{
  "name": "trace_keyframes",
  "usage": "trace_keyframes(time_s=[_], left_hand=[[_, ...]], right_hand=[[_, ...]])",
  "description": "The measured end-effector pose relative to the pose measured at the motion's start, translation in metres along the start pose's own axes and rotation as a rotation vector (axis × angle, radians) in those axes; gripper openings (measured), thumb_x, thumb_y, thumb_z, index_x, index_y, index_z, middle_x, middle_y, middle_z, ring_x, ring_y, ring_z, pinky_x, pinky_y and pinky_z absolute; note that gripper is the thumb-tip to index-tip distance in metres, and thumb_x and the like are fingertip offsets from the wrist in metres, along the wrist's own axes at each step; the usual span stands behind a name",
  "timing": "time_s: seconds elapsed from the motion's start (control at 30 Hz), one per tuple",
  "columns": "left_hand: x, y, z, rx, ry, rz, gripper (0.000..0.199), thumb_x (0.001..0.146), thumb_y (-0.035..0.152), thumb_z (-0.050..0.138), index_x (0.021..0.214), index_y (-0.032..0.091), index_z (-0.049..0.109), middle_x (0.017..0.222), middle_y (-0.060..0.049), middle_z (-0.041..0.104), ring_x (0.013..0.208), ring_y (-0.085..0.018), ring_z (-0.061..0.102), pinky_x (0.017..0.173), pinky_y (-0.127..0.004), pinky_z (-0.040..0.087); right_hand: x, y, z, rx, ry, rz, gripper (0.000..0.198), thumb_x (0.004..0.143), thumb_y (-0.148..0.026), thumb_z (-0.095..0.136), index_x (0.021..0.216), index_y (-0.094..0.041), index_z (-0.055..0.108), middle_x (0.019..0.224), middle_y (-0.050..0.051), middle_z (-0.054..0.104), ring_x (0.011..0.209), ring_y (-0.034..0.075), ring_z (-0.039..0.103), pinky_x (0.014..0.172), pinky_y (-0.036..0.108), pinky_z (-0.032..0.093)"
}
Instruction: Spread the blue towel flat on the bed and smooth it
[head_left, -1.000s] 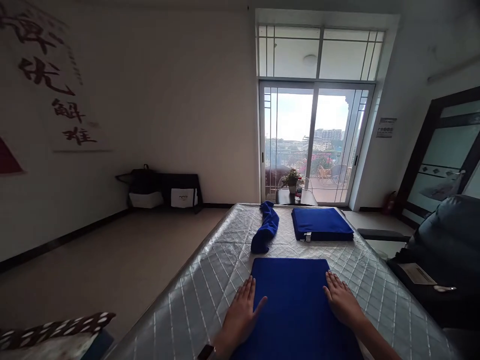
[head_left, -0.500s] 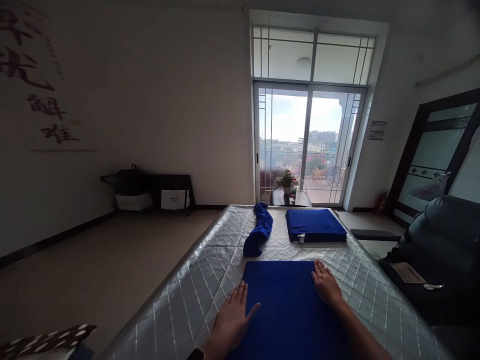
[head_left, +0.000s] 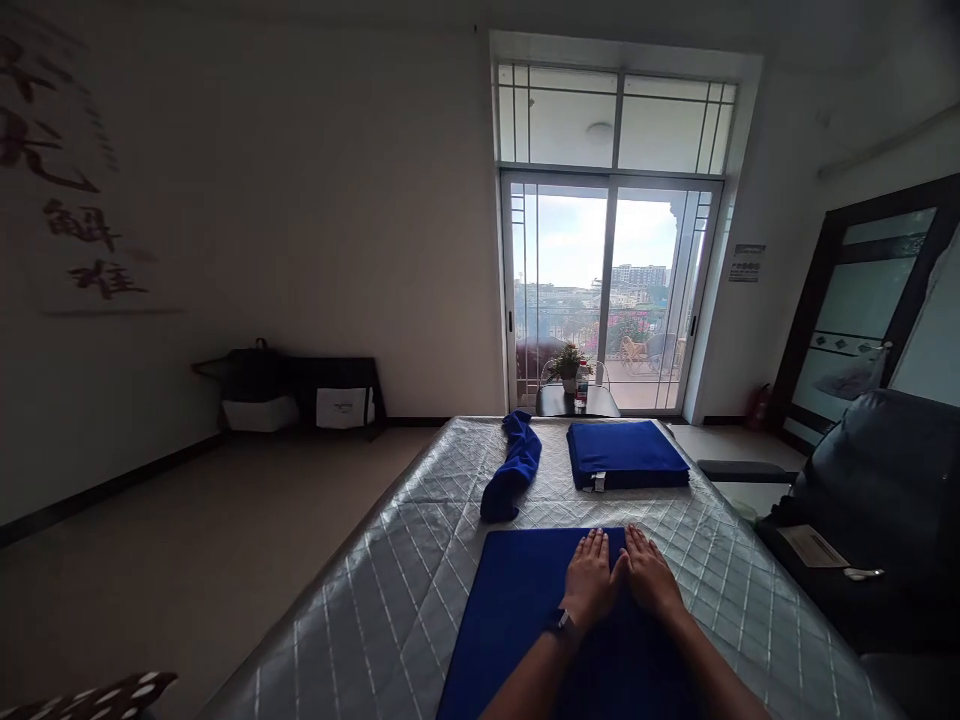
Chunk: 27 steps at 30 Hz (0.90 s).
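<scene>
A flat blue cloth point(head_left: 517, 600), folded into a rectangle, lies in front of me on the quilted silver table cover point(head_left: 360, 600). My left hand point(head_left: 591, 578) rests flat on it, fingers stretched forward, toward its far right part. Beside it my right hand point(head_left: 649, 572) lies flat along the cloth's right edge, fingers stretched out too. The thumbs come close together. Farther off, a neat stack of folded blue cloths point(head_left: 628, 450) with white tags sits to the right. Left of that stack lies a crumpled blue cloth point(head_left: 514, 468).
A small dark table point(head_left: 551, 402) with a potted plant point(head_left: 568, 362) and a bottle stands beyond the far edge, before sliding glass doors point(head_left: 555, 290). On the right is a black armchair point(head_left: 862, 500) holding a card and scissors. Bags point(head_left: 341, 407) stand by the left wall.
My left hand has moved right, from the cloth's left edge across to beside my right hand. The right hand stays at the right edge. The view has shifted slightly.
</scene>
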<state>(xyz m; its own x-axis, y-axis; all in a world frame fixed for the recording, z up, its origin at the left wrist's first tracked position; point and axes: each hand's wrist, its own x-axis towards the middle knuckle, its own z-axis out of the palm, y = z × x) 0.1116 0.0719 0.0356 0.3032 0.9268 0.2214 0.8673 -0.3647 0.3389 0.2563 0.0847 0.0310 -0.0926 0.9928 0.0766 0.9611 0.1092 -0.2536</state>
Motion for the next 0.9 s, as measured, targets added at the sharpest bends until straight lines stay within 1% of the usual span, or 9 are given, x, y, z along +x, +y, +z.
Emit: trace_keyframes(time_s=[0.07, 0.13, 0.3, 0.4, 0.47, 0.53, 0.67, 0.8, 0.9], left_hand=[[-0.004, -0.014, 0.0, 0.008, 0.002, -0.031, 0.082, 0.095, 0.064, 0.011, 0.154, 0.014, 0.038, 0.163, -0.015, 0.042, 0.154, -0.025, 0.032, 0.129, -0.046, 0.033], [-0.013, -0.039, -0.007, 0.028, 0.01, -0.083, 0.081, 0.094, 0.065, 0.013, 0.155, 0.017, 0.036, 0.164, -0.013, 0.041, 0.155, -0.026, 0.03, 0.13, -0.047, 0.032], [-0.047, -0.119, -0.039, 0.112, 0.034, -0.279, 0.083, 0.094, 0.064, 0.017, 0.156, 0.01, 0.033, 0.166, -0.016, 0.035, 0.156, -0.029, 0.03, 0.13, -0.048, 0.027], [-0.063, -0.149, -0.054, 0.155, 0.045, -0.34, 0.084, 0.095, 0.064, 0.017, 0.156, 0.008, 0.031, 0.167, -0.017, 0.034, 0.157, -0.028, 0.027, 0.131, -0.045, 0.024], [-0.068, -0.156, -0.058, 0.173, 0.05, -0.344, 0.085, 0.095, 0.063, 0.016, 0.155, 0.004, 0.029, 0.168, -0.019, 0.032, 0.158, -0.027, 0.025, 0.131, -0.044, 0.023], [-0.07, -0.154, -0.058, 0.186, 0.05, -0.343, 0.086, 0.095, 0.063, 0.015, 0.155, 0.002, 0.029, 0.167, -0.02, 0.033, 0.157, -0.028, 0.026, 0.131, -0.045, 0.025], [-0.07, -0.147, -0.059, 0.197, 0.04, -0.347, 0.085, 0.096, 0.062, 0.013, 0.155, 0.002, 0.03, 0.167, -0.021, 0.032, 0.157, -0.029, 0.027, 0.129, -0.045, 0.026], [-0.073, -0.146, -0.064, 0.197, 0.027, -0.353, 0.085, 0.095, 0.063, 0.015, 0.155, 0.004, 0.029, 0.168, -0.02, 0.03, 0.157, -0.028, 0.025, 0.129, -0.043, 0.025], [-0.066, -0.144, -0.07, 0.198, 0.021, -0.374, 0.092, 0.094, 0.066, 0.013, 0.153, -0.001, 0.031, 0.164, -0.025, 0.034, 0.155, -0.034, 0.03, 0.129, -0.05, 0.025]], right_hand=[[0.001, 0.0, 0.0, 0.001, 0.0, 0.006, 0.069, 0.095, -0.038, 0.016, 0.158, -0.013, 0.026, 0.169, 0.007, 0.029, 0.157, 0.015, 0.024, 0.129, 0.037, 0.022], [0.001, -0.001, 0.001, 0.002, 0.0, 0.009, 0.069, 0.095, -0.038, 0.016, 0.159, -0.013, 0.025, 0.17, 0.007, 0.028, 0.157, 0.015, 0.023, 0.13, 0.038, 0.021], [0.001, 0.0, 0.002, -0.003, -0.007, 0.001, 0.069, 0.095, -0.037, 0.018, 0.159, -0.011, 0.022, 0.171, 0.009, 0.025, 0.158, 0.015, 0.021, 0.13, 0.038, 0.018], [0.0, -0.001, 0.001, -0.005, -0.013, 0.002, 0.068, 0.096, -0.036, 0.019, 0.159, -0.011, 0.023, 0.17, 0.009, 0.026, 0.158, 0.015, 0.021, 0.13, 0.037, 0.017], [-0.001, -0.003, -0.001, -0.007, -0.014, 0.009, 0.067, 0.096, -0.035, 0.019, 0.159, -0.011, 0.023, 0.17, 0.009, 0.027, 0.158, 0.015, 0.02, 0.13, 0.036, 0.016], [-0.003, -0.006, -0.005, -0.008, -0.012, 0.014, 0.067, 0.096, -0.035, 0.018, 0.158, -0.01, 0.025, 0.17, 0.01, 0.026, 0.158, 0.016, 0.02, 0.13, 0.036, 0.015], [-0.01, -0.01, -0.012, -0.006, -0.006, 0.009, 0.068, 0.097, -0.037, 0.016, 0.157, -0.007, 0.026, 0.17, 0.013, 0.024, 0.158, 0.019, 0.023, 0.13, 0.037, 0.016], [-0.026, -0.01, -0.011, 0.001, -0.003, -0.002, 0.069, 0.097, -0.04, 0.015, 0.157, -0.008, 0.028, 0.17, 0.012, 0.026, 0.158, 0.02, 0.021, 0.13, 0.039, 0.017], [-0.038, -0.009, -0.006, 0.01, -0.002, -0.006, 0.07, 0.097, -0.041, 0.016, 0.157, -0.008, 0.028, 0.17, 0.011, 0.027, 0.158, 0.02, 0.021, 0.13, 0.04, 0.018]])
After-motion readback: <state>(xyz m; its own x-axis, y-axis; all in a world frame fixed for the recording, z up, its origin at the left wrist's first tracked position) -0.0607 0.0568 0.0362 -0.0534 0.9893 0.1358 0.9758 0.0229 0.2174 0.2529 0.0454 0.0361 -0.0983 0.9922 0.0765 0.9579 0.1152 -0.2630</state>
